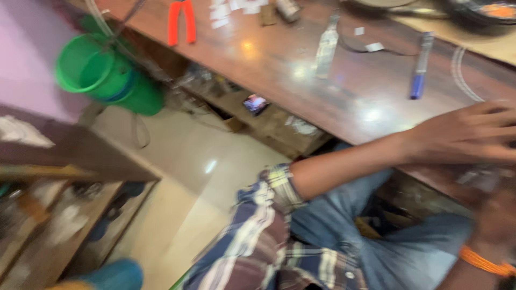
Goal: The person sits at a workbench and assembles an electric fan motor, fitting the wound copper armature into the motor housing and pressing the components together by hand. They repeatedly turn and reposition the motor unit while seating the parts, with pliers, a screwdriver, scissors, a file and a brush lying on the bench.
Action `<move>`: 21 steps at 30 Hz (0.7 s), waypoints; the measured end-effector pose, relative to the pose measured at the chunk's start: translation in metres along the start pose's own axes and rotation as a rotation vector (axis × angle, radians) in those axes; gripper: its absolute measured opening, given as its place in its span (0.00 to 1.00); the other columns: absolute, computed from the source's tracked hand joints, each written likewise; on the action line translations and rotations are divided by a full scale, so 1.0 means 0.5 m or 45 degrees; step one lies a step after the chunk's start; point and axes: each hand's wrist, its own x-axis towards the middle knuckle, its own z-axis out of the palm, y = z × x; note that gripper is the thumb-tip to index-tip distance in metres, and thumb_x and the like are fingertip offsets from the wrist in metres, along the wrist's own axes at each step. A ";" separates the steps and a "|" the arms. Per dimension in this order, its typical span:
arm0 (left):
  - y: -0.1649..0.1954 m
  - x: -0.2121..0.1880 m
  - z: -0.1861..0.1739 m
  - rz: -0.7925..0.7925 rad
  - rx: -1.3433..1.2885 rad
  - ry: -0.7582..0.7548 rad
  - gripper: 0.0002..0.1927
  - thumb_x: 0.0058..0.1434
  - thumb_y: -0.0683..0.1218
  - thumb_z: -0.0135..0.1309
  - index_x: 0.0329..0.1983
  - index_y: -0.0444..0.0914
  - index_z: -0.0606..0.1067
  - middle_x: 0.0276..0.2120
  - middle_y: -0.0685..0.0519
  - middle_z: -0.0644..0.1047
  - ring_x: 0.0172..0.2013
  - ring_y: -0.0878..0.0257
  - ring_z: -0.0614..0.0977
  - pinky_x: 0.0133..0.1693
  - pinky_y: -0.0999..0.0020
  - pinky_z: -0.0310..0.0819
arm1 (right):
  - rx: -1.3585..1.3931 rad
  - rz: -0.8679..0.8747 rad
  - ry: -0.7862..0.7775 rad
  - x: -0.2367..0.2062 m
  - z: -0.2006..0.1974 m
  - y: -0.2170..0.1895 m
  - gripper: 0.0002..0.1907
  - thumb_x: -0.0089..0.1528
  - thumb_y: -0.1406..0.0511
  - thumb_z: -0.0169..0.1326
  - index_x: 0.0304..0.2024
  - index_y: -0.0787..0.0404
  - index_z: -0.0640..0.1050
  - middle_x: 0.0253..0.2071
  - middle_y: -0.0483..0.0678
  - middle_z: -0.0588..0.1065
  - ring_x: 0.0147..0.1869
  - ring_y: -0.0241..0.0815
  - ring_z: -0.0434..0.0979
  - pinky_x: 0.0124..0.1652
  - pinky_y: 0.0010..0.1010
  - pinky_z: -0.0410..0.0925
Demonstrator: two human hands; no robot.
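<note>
The view is blurred by motion. My left hand [465, 137] reaches out from a rolled-up plaid sleeve [274, 215] and lies over the near edge of a brown wooden bench [279, 64], fingers stretched and apart, with nothing seen in it. My right hand [494, 215] is a dark blur at the lower right, just under the bench edge, with an orange band [484, 263] on its wrist; its fingers cannot be made out. Nearest the left hand on the bench are a blue pen [419, 67] and a white cable loop [462, 75].
Orange-handled pliers [180, 21] and a flat silver tool [327, 48] lie farther along the bench. A green bucket [102, 72] hangs at the left above a pale tiled floor [183, 156]. Wooden shelves [64, 215] with clutter stand at the lower left. My blue jeans [408, 247] fill the bottom.
</note>
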 end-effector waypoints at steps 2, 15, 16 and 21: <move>0.002 0.001 0.009 0.085 -0.067 -0.015 0.19 0.67 0.48 0.50 0.61 0.56 0.73 0.66 0.50 0.64 0.64 0.48 0.70 0.64 0.44 0.67 | -0.109 0.004 0.037 0.011 -0.013 -0.002 0.07 0.75 0.67 0.59 0.51 0.67 0.80 0.43 0.54 0.78 0.44 0.45 0.78 0.47 0.36 0.69; 0.038 -0.026 -0.022 0.135 0.170 -0.249 0.12 0.64 0.55 0.57 0.46 0.46 0.78 0.67 0.61 0.70 0.59 0.60 0.70 0.58 0.56 0.68 | -0.066 0.227 0.000 0.017 -0.123 -0.204 0.06 0.58 0.70 0.65 0.37 0.61 0.84 0.25 0.49 0.75 0.23 0.37 0.70 0.27 0.30 0.62; 0.039 -0.028 -0.020 0.118 0.145 -0.268 0.12 0.63 0.53 0.58 0.46 0.44 0.79 0.62 0.59 0.72 0.54 0.61 0.73 0.52 0.59 0.69 | -0.076 0.207 -0.012 0.024 -0.138 -0.216 0.06 0.57 0.70 0.64 0.38 0.60 0.84 0.24 0.49 0.75 0.23 0.37 0.68 0.26 0.30 0.61; 0.070 -0.022 -0.008 -0.335 -0.207 -0.110 0.08 0.64 0.45 0.65 0.40 0.38 0.78 0.43 0.52 0.81 0.33 0.61 0.82 0.35 0.65 0.74 | -0.209 0.010 -0.046 0.099 -0.196 -0.240 0.05 0.60 0.69 0.65 0.38 0.61 0.82 0.26 0.50 0.68 0.27 0.43 0.66 0.30 0.36 0.60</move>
